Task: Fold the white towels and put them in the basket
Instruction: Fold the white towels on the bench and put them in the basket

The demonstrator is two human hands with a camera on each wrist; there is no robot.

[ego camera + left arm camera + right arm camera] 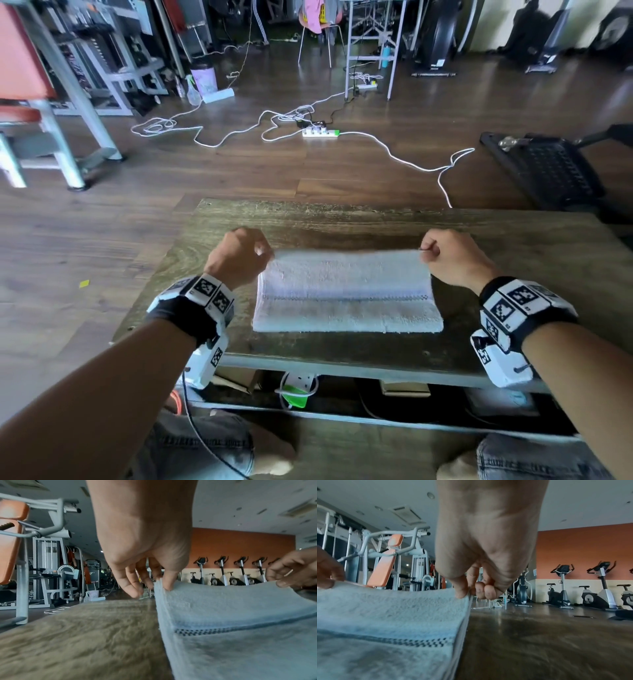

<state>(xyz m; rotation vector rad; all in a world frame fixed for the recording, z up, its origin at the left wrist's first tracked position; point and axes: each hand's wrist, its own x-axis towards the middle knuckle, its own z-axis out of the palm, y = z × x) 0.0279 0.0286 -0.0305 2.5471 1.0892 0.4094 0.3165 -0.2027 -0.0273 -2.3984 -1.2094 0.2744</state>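
While left hand and right hand pinch the towel's far corners above the table — uneven pull risks a skewed fold.

- The head view looks forward and down from above at the tabletop, the floor beyond.
- The left wrist view sits low, close behind the left hand, facing outward along the tabletop.
- The right wrist view sits likewise behind the right hand.
- All three share the white towel.

A gym: exercise bikes line the wall (weight machine nearby).
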